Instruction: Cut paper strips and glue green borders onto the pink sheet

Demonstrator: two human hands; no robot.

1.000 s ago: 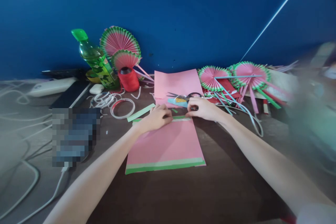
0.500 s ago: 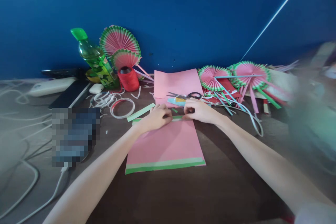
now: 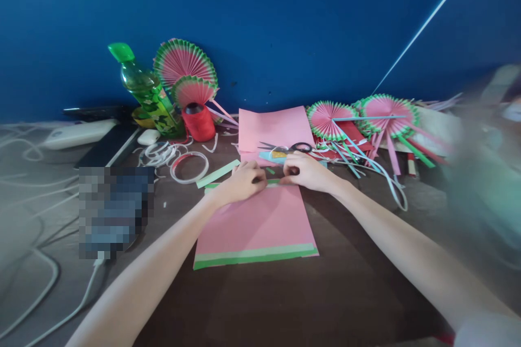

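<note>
A pink sheet of paper point(image 3: 252, 222) lies flat on the table, banded in pale and bright green along its near edge. A green paper strip point(image 3: 273, 181) runs along the far edge, showing between my hands. My left hand point(image 3: 243, 183) rests there with fingers curled down onto the strip. Fingers bent in a pinch, my right hand point(image 3: 303, 171) is at the strip's right end; its fingertips are partly hidden. Beside my left hand lies a loose pale green strip point(image 3: 217, 174). Scissors point(image 3: 301, 147) with black handles lie just beyond my hands, near a second pink sheet point(image 3: 274, 127).
Pleated pink-and-green paper fans point(image 3: 185, 68) lean on the blue wall, with others point(image 3: 331, 120) at right. A green bottle point(image 3: 146, 89), red string spool point(image 3: 198, 122), tape roll point(image 3: 189, 167) and white cables point(image 3: 87, 293) are on the left. A blurred-out device point(image 3: 118, 211) lies there too.
My right hand has shifted very slightly left along the far edge. The left hand and the sheet look the same.
</note>
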